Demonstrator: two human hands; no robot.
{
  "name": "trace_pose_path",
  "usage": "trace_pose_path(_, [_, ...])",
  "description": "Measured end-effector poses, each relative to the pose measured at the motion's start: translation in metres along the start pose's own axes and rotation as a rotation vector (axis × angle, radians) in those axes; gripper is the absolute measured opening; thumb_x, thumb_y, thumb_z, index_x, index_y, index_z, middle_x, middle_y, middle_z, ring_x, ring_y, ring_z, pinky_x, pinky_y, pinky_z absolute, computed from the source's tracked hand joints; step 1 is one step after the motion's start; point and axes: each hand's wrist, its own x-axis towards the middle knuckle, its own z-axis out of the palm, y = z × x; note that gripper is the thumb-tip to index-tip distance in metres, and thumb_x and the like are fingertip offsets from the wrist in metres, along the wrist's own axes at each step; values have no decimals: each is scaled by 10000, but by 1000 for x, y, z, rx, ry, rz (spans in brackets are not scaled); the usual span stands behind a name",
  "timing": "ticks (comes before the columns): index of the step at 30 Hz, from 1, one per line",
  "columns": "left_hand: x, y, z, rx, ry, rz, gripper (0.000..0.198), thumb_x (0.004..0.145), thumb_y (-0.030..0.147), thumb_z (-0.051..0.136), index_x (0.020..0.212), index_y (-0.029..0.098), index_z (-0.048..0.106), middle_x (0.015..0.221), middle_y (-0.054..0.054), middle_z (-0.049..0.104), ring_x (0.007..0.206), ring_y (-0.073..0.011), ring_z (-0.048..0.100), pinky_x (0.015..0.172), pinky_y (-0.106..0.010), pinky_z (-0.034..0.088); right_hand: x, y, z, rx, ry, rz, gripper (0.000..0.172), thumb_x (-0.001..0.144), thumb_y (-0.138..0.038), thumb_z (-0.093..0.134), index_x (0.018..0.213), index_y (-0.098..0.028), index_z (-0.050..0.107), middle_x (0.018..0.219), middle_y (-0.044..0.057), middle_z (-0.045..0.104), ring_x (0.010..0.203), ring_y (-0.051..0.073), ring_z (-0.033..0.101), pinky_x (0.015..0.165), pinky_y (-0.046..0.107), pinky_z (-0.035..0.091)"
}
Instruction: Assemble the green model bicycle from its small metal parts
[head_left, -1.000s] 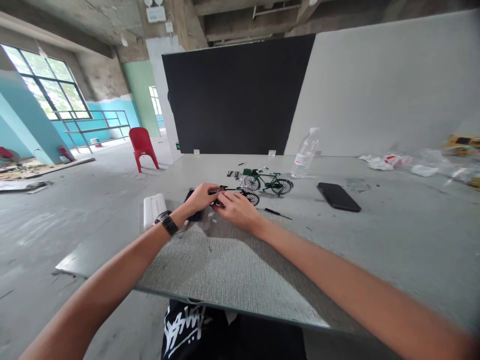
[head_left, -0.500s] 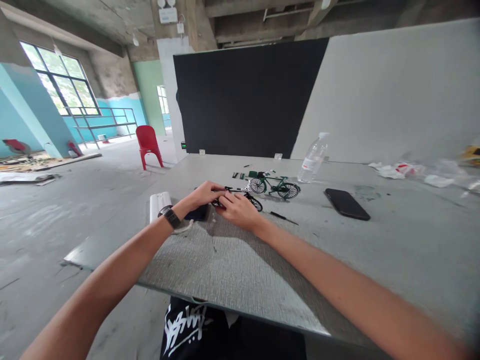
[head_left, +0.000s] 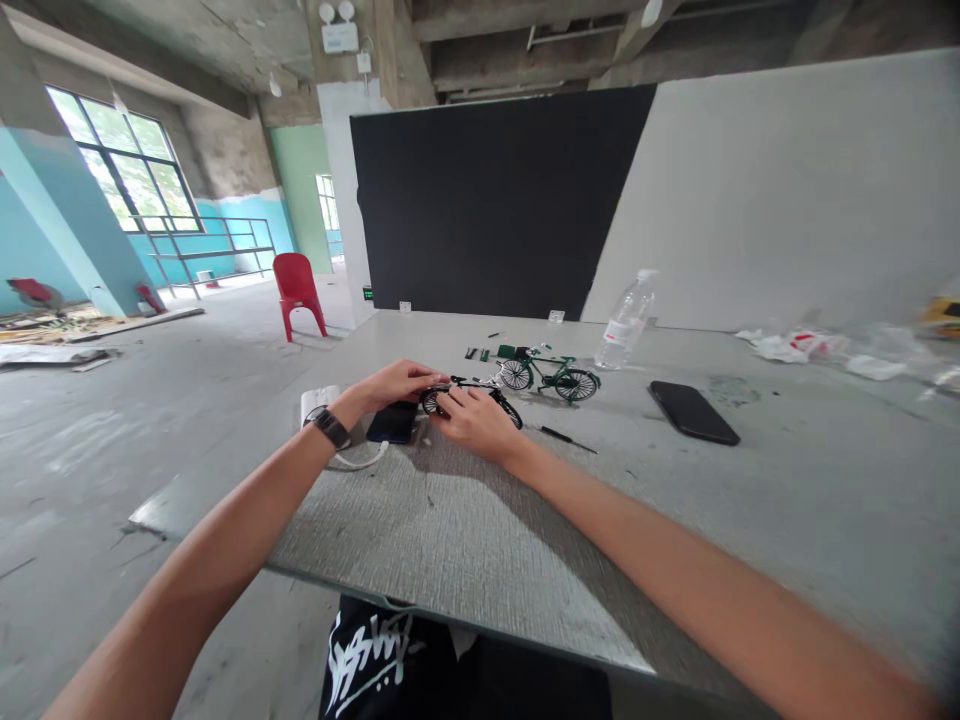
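A small black model bicycle [head_left: 511,408] stands on the table, partly hidden by my hands. My right hand [head_left: 474,422] is closed around its near side, covering the middle of the frame. At its left end, by the wheel there, my left hand [head_left: 401,382] has its fingers pressed together at the bicycle; the exact grip is too small to make out. Just behind stands a green model bicycle [head_left: 555,376] with a green box at its left end. A thin black screwdriver [head_left: 568,438] lies to the right of my right hand.
A dark phone [head_left: 394,423] with a white cable lies under my left wrist, beside a white block [head_left: 318,400]. Small dark parts [head_left: 476,354] lie behind. To the right are a clear bottle [head_left: 627,320], a black phone [head_left: 694,412] and crumpled plastic bags [head_left: 817,346].
My left hand has shifted slightly left, uncovering more of the black bicycle's left wheel and the phone below. My right hand stays on the bicycle, which looks almost unmoved.
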Motion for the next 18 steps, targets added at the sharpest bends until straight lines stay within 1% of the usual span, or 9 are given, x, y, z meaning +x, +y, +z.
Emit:
trace_pose_path(3, [-2, -1, -6, -101, -125, -33, 368, 891, 478, 643, 1019, 162, 783, 977, -110, 749, 777, -169, 636, 681, -280, 482, 2, -1, -1, -47, -12, -3, 202, 997, -156, 485, 952, -183, 680, 1023, 97, 663, 960, 226, 577, 722, 341, 392])
trace_pose_path(7, [-2, -2, -10, -101, -107, -49, 325, 876, 455, 671, 945, 160, 790, 890, -92, 739, 731, -153, 612, 676, -280, 470, 5, -4, -1, -93, -34, 5, 183, 994, -157, 480, 966, -172, 660, 1017, 95, 659, 938, 232, 579, 703, 344, 392])
trace_pose_path(11, [-2, -2, -10, -79, -96, -71, 315, 885, 447, 659, 909, 159, 784, 797, -60, 707, 669, -128, 569, 657, -273, 454, 7, -6, -1, -107, -43, 12, 195, 993, -144, 463, 986, -163, 657, 1014, 99, 662, 904, 229, 581, 684, 347, 389])
trace_pose_path(15, [-1, -6, -9, -95, -106, -65, 322, 887, 456, 658, 873, 156, 775, 784, -50, 695, 688, -130, 572, 671, -274, 458, 10, -9, 0, -125, -53, 28, 214, 1002, -147, 444, 1008, -157, 657, 997, 99, 668, 877, 224, 582, 671, 348, 385])
trace_pose_path(18, [0, -10, -10, -117, -113, -57, 324, 880, 461, 668, 875, 155, 772, 819, -54, 700, 716, -133, 581, 692, -275, 466, 12, -10, 0, -112, -62, 48, 218, 1004, -141, 434, 1007, -148, 652, 991, 105, 668, 882, 226, 583, 677, 350, 382])
